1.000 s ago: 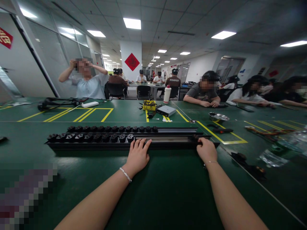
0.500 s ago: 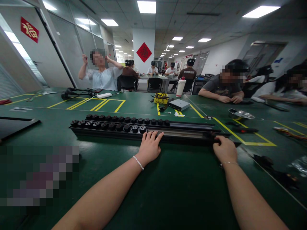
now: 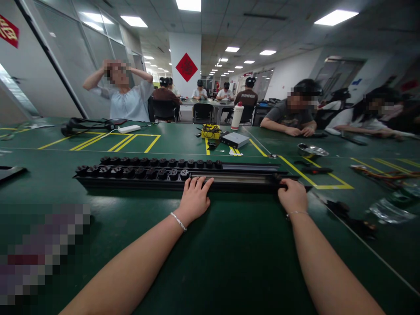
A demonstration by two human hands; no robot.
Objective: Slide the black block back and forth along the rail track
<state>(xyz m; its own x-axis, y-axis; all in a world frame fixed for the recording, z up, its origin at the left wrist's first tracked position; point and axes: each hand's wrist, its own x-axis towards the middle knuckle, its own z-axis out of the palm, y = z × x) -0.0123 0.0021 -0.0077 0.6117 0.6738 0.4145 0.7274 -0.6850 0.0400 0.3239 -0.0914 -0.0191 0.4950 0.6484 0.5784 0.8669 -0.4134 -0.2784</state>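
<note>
Your left hand [image 3: 195, 199], fingers spread open, touches the long black near trough [image 3: 147, 185], which holds round black pieces [image 3: 151, 173], short of the green desk's [image 3: 236, 253] far edge. Your right hand [image 3: 294, 196] curls at the trough's right end, grip unclear.

The person in a pale blue blouse [image 3: 129, 105] now has raised hands [image 3: 107, 66] closer together at the head than a moment ago. The view has swung right, showing more of the clear plastic bottle [image 3: 390, 211].
</note>
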